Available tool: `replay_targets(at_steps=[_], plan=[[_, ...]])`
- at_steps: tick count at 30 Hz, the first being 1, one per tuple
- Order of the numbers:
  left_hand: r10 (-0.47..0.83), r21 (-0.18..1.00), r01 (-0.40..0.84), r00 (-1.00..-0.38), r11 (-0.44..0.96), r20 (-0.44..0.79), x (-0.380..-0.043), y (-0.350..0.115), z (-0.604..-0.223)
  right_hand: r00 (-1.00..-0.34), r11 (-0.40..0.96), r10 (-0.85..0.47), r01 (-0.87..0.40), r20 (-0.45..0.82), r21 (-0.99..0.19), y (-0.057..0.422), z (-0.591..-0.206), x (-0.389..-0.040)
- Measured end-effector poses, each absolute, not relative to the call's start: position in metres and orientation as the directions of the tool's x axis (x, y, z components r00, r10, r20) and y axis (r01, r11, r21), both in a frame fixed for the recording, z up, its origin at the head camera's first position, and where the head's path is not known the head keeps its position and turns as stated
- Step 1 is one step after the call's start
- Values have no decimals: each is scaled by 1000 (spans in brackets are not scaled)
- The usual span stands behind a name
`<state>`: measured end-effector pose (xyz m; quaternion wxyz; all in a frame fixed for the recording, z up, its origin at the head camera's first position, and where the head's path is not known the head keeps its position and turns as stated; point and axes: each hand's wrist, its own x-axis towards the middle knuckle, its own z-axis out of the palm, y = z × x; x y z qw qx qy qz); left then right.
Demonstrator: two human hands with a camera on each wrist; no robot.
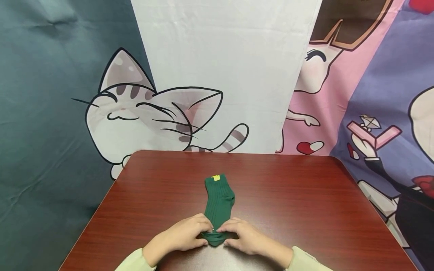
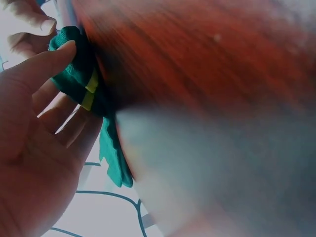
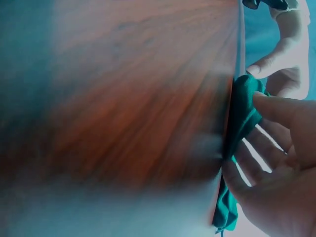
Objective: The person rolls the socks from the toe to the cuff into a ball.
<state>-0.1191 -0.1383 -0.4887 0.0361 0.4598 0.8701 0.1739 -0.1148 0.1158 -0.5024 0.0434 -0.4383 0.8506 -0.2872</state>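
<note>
A green ribbed sock (image 1: 218, 203) lies lengthwise on the table, with a yellow patch (image 1: 216, 178) at its far end. Its near end is folded over into a thick bunch. My left hand (image 1: 190, 233) pinches the left side of this fold between thumb and fingers. On the right side, my right hand (image 1: 245, 237) grips the same fold in the same way. In the left wrist view, yellow bands (image 2: 90, 91) show on the folded part beside the thumb. The right wrist view shows the thumb on top of the bunched fabric (image 3: 244, 106), the fingers beyond it.
The reddish-brown wooden table (image 1: 288, 195) has rounded far corners. Behind it hangs a cloth backdrop (image 1: 227, 45) printed with a cartoon cat and figures. Pale green sleeves (image 1: 135, 261) cover both forearms.
</note>
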Motion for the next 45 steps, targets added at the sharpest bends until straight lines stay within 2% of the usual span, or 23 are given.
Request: replay_targets(at_steps=[8,15,24,30,35,41,45], plan=[[835,364,793,-546,489,65,-121,-141,-491,-626,471,-754,-726,198,-501,111,-507,-114],[807,368,774,-582,515,96,-120,-139,-494,-660,524,-719,-719,215,-456,101,-511,-113],[767,400,732,-634,551,103,-120,-136,-495,-700,556,-686,-680,197,-478,97,-514,-115],[677,507,604,-734,615,53,-121,-135,-499,-727,570,-660,-649,189,-504,98,-510,-115],[582,529,500,-813,685,14,-118,-132,-499,-765,623,-631,-598,129,-504,97,-505,-116],[541,486,479,-841,731,16,-116,-128,-499,-779,675,-619,-591,96,-442,93,-502,-118],[533,493,465,-846,735,2,-116,-128,-500,-782,680,-620,-580,72,-449,93,-501,-119]])
